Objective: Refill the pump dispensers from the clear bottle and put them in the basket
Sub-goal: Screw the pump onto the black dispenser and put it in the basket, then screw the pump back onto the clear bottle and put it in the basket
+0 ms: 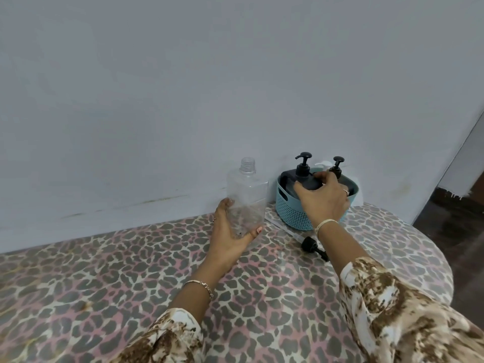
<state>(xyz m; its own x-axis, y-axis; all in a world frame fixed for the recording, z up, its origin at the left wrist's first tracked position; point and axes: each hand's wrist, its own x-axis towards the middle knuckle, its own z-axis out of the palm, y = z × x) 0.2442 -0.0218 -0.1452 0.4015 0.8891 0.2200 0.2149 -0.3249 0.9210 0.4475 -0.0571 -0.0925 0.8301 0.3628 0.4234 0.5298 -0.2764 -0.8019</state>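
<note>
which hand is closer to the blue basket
Right. The right hand reaches into the basket, gripping a black dispenser inside it; the left hand holds the clear bottle off to the basket's left.

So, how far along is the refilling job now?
Nearly done, it seems. The front dispenser and rear dispenser stand in the teal basket, pumps on. The right hand grips the front dispenser; the left hand holds the uncapped clear bottle, which looks almost empty. Left: the loose pump lying beside the basket probably needs refitting.
</note>
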